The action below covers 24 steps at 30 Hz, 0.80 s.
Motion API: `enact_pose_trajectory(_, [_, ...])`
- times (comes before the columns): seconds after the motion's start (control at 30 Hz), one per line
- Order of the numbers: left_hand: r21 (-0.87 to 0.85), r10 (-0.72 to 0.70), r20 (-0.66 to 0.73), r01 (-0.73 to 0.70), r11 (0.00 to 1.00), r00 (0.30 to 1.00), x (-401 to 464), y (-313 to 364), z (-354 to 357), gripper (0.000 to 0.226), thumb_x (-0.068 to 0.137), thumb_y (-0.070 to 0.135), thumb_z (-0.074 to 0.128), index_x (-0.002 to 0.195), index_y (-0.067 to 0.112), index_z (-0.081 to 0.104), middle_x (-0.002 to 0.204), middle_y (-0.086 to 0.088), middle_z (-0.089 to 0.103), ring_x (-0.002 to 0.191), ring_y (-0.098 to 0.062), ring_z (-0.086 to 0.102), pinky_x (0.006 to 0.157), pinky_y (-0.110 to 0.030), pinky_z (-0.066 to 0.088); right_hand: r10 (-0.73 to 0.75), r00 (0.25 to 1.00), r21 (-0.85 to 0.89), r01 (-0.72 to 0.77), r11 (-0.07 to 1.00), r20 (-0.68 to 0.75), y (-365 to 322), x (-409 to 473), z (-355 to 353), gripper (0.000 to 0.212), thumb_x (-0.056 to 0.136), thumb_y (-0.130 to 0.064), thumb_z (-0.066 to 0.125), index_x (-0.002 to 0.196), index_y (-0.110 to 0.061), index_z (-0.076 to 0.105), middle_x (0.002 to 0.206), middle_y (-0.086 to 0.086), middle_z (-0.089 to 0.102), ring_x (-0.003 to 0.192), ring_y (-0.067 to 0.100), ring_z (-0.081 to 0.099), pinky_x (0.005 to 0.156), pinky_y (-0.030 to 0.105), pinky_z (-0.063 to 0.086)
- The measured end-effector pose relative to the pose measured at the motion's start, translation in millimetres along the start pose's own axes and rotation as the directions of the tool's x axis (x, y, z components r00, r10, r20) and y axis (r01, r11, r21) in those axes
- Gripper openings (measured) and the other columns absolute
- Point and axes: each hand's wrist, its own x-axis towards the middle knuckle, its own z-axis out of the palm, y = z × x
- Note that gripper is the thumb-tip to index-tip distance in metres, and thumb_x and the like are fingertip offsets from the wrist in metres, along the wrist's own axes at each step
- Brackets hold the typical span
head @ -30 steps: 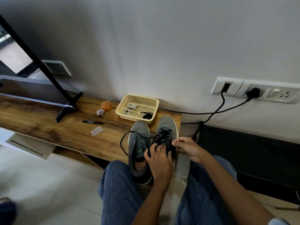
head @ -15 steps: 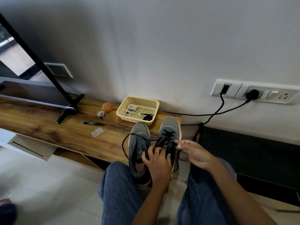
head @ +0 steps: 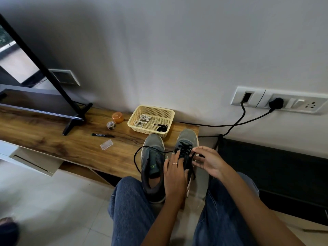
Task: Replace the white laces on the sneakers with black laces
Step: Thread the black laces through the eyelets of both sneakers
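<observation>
Grey wall (head: 177, 50), wooden bench (head: 44, 139), tiled floor (head: 53, 201)

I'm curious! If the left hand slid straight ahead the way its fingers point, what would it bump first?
Probably the black lace crossed over the right shoe, just ahead of the left hand; past the toe stands the basket, though depth is unclear.
</observation>
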Motion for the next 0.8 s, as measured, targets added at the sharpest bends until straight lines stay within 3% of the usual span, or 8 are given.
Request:
enact_pose_trajectory(0.1, [0.007, -0.028, 0.031, 0.028, 1.0, 0.999, 1, 0, -3, 0.048, 0.067, 0.03, 0.083, 0.108, 0.015, 0.065, 0.133, -0.006, 0.057, 0.122, -0.023, 0.056, 0.104, -0.041, 0.042, -0.018, 0.999, 0.035, 0.019, 0.999, -0.039, -2, -3, 0, 0.005, 0.089, -0.006, 0.06, 0.086, -0.009, 0.061, 0.095, 0.01, 0.066, 0.092, 0.021, 0.064, 0.083, 0.036, 0.049])
enact_pose_trajectory(0.27, [-0.005, -0.085, 0.05, 0.086, 0.996, 0.995, 3, 0, -1, 0.037, 0.067, 0.025, 0.084, 0.099, 0.013, 0.07, 0.131, -0.007, 0.057, 0.12, -0.026, 0.057, 0.099, -0.045, 0.046, 0.024, 1.0, 0.042, -0.023, 0.999, -0.015, -10, -10, -3, 0.022, 0.089, -0.008, 0.059, 0.109, -0.001, 0.063, 0.112, 0.013, 0.066, 0.104, 0.024, 0.063, 0.088, 0.044, 0.048])
enact_pose_trajectory(0.47, [-0.065, -0.181, 0.093, 0.187, 0.98, 0.979, 6, 3, 2, 0.031, 0.078, 0.021, 0.076, 0.105, 0.007, 0.069, 0.135, -0.009, 0.054, 0.124, -0.027, 0.054, 0.093, -0.039, 0.052, -0.074, 0.995, 0.161, 0.063, 0.985, 0.064, -36, -18, -12, 0.016, 0.091, -0.012, 0.052, 0.098, -0.01, 0.066, 0.106, 0.007, 0.066, 0.105, 0.019, 0.065, 0.093, 0.049, 0.042])
enact_pose_trajectory(0.6, [-0.07, -0.198, 0.098, 0.205, 0.976, 0.975, 6, 5, -1, 0.033, 0.08, 0.022, 0.075, 0.109, 0.007, 0.069, 0.136, -0.008, 0.054, 0.124, -0.026, 0.053, 0.092, -0.037, 0.052, -0.133, 0.989, 0.232, 0.113, 0.966, 0.07, -57, -27, -16, 0.033, 0.09, -0.013, 0.046, 0.068, -0.018, 0.07, 0.1, 0.0, 0.069, 0.106, 0.017, 0.063, 0.093, 0.041, 0.039])
enact_pose_trajectory(0.7, [-0.087, -0.199, 0.112, 0.209, 0.974, 0.974, 6, 5, -3, 0.033, 0.084, 0.022, 0.07, 0.113, 0.007, 0.067, 0.14, -0.008, 0.05, 0.128, -0.026, 0.05, 0.095, -0.038, 0.05, -0.176, 0.984, 0.08, 0.175, 0.981, 0.01, -56, -32, -26, 0.039, 0.089, -0.01, 0.043, 0.062, -0.017, 0.07, 0.097, 0.007, 0.066, 0.093, 0.016, 0.058, 0.083, 0.034, 0.04])
enact_pose_trajectory(0.8, [-0.105, -0.211, 0.128, 0.225, 0.969, 0.969, 6, 5, -4, 0.034, 0.086, 0.022, 0.068, 0.116, 0.006, 0.065, 0.144, -0.007, 0.046, 0.132, -0.026, 0.045, 0.099, -0.038, 0.048, -0.222, 0.97, -0.389, 0.169, 0.906, -0.096, -48, -29, -37, 0.019, 0.085, -0.007, 0.049, 0.071, -0.01, 0.062, 0.092, 0.012, 0.066, 0.082, 0.02, 0.052, 0.076, 0.035, 0.04])
